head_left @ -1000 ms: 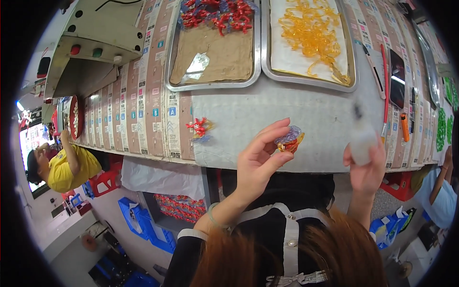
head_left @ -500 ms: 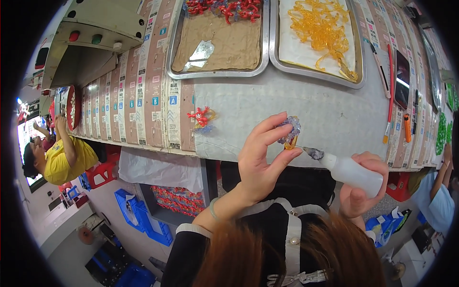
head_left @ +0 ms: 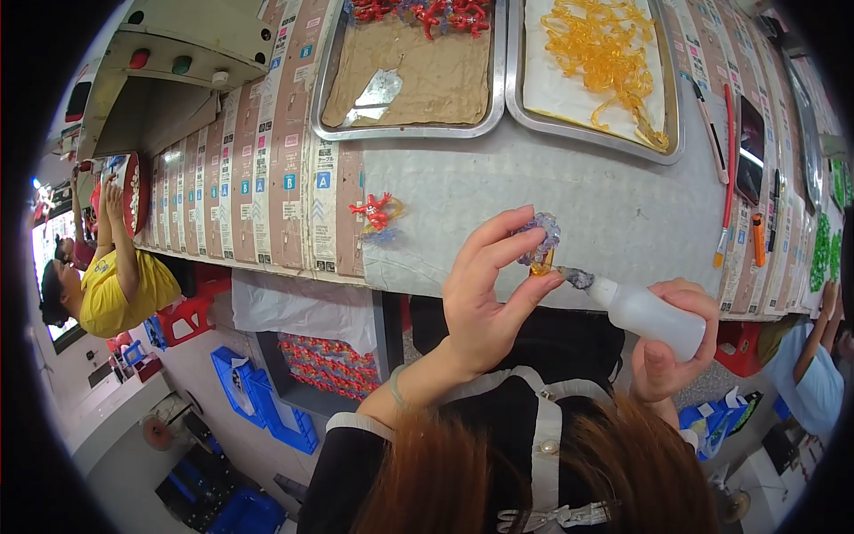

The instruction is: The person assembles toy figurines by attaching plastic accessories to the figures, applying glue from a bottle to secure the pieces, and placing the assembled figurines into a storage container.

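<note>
Between the thumb and fingers of my left hand [head_left: 494,289] is a small translucent figurine [head_left: 543,245], bumpy purple-blue above and amber below. My right hand [head_left: 678,343] is wrapped around a white squeeze bottle [head_left: 654,313] tilted toward the left. The bottle's dark, crusted nozzle [head_left: 576,278] reaches the amber part, by my left thumb; whether the tip touches it I cannot tell. Left of my hands, on the pale table sheet, lies a red figure with amber and blue parts [head_left: 377,214].
Behind my hands stand a metal tray [head_left: 409,135] with red and purple figures and another tray [head_left: 594,148] of amber pieces. Brushes, a phone [head_left: 750,147] and an orange cutter [head_left: 758,240] lie at right. A box [head_left: 329,367] of red figures sits below the table edge. Co-workers are at both sides.
The bottle has shifted slightly left, bringing its nozzle closer to the figurine. My left hand keeps its grip almost unmoved. The yellow-shirted person at left has raised an arm.
</note>
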`<state>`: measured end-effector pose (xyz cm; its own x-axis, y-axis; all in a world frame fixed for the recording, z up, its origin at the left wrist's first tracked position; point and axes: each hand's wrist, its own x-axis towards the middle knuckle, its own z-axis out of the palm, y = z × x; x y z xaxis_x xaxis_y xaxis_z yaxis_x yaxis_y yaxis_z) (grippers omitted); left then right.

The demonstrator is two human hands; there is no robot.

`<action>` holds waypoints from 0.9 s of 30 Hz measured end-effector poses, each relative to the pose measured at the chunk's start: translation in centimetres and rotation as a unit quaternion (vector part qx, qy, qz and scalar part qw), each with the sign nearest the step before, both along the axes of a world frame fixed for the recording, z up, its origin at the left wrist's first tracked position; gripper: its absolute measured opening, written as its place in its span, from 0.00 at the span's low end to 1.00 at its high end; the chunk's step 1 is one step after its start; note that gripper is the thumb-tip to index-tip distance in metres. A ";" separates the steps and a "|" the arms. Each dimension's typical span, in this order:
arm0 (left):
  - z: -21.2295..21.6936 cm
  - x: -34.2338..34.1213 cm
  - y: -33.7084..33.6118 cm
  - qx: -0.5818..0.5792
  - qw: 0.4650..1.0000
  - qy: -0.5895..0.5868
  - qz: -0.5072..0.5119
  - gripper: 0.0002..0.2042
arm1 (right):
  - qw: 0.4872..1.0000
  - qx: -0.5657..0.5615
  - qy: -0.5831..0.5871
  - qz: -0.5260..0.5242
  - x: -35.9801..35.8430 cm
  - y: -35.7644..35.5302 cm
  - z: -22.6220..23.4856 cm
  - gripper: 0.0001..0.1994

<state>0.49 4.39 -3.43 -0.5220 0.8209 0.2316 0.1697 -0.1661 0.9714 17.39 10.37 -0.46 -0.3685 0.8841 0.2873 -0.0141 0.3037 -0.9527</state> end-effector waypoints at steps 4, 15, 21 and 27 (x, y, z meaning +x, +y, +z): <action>-0.2 -0.1 -0.5 -0.005 0.999 0.000 -0.032 0.20 | 0.998 0.045 -0.043 0.023 0.3 0.1 0.1 0.24; -0.4 -0.3 -0.2 0.010 0.997 0.071 -0.002 0.19 | 0.989 0.110 -0.072 0.065 0.3 0.4 1.0 0.26; -0.3 -0.3 0.0 0.009 0.997 0.075 -0.001 0.19 | 0.988 0.114 -0.077 0.067 0.3 0.5 1.1 0.26; -0.2 -0.3 -0.1 -0.006 1.000 0.026 0.007 0.18 | 0.997 0.063 -0.038 0.031 0.3 0.2 0.4 0.26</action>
<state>0.22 4.31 -3.63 -0.5219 0.8158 0.2492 0.2220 -0.1522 0.9631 17.71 10.56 -0.08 -0.4460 0.8179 0.3636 0.0351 0.4218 -0.9060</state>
